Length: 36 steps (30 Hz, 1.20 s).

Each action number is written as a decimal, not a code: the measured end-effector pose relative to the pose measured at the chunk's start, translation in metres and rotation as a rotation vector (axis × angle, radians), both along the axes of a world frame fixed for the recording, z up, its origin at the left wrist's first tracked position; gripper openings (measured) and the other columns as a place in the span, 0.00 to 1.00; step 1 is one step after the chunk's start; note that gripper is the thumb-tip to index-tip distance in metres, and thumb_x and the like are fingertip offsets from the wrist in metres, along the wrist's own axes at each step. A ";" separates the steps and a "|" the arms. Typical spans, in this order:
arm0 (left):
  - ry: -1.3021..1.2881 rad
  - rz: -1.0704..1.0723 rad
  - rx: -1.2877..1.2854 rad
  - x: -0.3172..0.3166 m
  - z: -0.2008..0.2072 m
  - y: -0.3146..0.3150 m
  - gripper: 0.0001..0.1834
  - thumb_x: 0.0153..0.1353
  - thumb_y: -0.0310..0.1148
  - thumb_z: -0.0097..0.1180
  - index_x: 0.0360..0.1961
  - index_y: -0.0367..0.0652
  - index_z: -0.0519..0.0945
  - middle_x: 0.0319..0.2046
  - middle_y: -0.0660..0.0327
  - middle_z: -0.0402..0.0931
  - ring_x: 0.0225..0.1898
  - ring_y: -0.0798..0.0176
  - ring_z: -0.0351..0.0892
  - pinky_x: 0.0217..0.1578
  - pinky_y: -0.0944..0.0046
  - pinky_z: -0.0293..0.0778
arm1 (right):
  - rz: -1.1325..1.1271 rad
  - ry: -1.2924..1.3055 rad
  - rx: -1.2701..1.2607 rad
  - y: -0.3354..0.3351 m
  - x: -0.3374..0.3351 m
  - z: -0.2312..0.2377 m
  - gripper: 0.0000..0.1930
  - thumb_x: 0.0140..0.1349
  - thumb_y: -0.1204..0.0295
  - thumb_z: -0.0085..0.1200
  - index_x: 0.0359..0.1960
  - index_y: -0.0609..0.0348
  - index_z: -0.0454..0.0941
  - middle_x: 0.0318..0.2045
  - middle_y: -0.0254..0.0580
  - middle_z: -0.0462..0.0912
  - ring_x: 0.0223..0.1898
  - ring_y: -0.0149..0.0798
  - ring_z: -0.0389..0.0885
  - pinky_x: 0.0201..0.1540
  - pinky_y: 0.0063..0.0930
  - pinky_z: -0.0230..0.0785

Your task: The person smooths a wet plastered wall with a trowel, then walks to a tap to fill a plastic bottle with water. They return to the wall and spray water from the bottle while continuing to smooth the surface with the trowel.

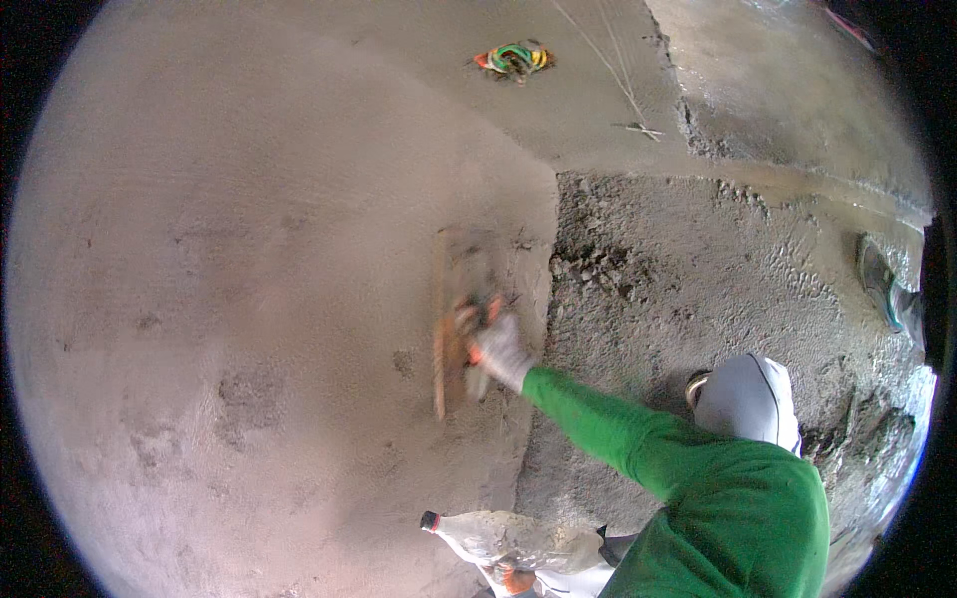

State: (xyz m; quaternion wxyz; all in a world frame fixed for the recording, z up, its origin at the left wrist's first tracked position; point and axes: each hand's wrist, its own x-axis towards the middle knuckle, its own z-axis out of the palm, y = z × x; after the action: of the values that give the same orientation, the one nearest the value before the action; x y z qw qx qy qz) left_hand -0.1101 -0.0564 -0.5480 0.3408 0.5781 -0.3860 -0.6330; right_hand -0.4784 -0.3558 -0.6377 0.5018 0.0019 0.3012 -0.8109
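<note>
My right hand [502, 351], in a white and orange glove, grips a long flat hand float [441, 344] with a brown edge. Motion blurs the hand and the tool. The float lies over smooth grey mortar [249, 249], just left of where the smooth part ends. At the lower edge my left hand [515, 580], also gloved, is closed on a clear plastic bottle [508, 535] lying nearly level, its dark cap pointing left. My green-sleeved right arm [598, 419] reaches in from the lower right.
Rough, lumpy mortar [668, 289] borders the smooth part on the right. My grey-clad knee [748, 404] rises there. A shoe [880, 284] stands at the far right. Farther off lie a green, yellow and orange bundle [516, 60] and thin sticks [638, 130].
</note>
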 end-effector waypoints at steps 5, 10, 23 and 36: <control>-0.103 0.024 -0.026 0.001 -0.004 -0.008 0.33 0.53 0.32 0.66 0.62 0.44 0.71 0.48 0.55 0.77 0.47 0.59 0.77 0.46 0.57 0.78 | -0.100 1.025 -0.073 -0.032 -0.082 0.102 0.11 0.67 0.64 0.56 0.38 0.60 0.78 0.30 0.35 0.78 0.34 0.33 0.77 0.36 0.34 0.72; -0.115 0.010 -0.022 -0.008 -0.002 -0.003 0.32 0.54 0.33 0.64 0.62 0.42 0.71 0.48 0.54 0.77 0.47 0.58 0.78 0.46 0.56 0.78 | -0.034 0.113 0.047 -0.040 -0.155 0.036 0.10 0.75 0.61 0.42 0.43 0.50 0.74 0.19 0.32 0.69 0.17 0.30 0.66 0.16 0.28 0.57; -0.157 0.038 -0.025 -0.012 0.009 0.012 0.29 0.58 0.33 0.61 0.61 0.38 0.71 0.48 0.52 0.78 0.47 0.56 0.79 0.46 0.56 0.78 | -0.295 0.501 -0.144 -0.061 -0.168 -0.009 0.18 0.70 0.68 0.39 0.21 0.56 0.74 0.13 0.41 0.74 0.19 0.39 0.78 0.23 0.37 0.71; -0.115 0.049 -0.034 -0.035 -0.014 0.001 0.27 0.61 0.33 0.59 0.60 0.34 0.70 0.48 0.49 0.78 0.46 0.54 0.79 0.46 0.56 0.78 | -0.118 0.222 -0.077 -0.041 -0.112 0.004 0.15 0.73 0.63 0.45 0.53 0.59 0.66 0.25 0.35 0.72 0.19 0.33 0.69 0.19 0.32 0.63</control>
State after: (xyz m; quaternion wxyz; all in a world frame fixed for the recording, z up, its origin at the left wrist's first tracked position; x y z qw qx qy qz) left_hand -0.1453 -0.0556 -0.5617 0.3434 0.6169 -0.4013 -0.5836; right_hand -0.5901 -0.3964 -0.6337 0.4164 -0.0895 0.3228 -0.8452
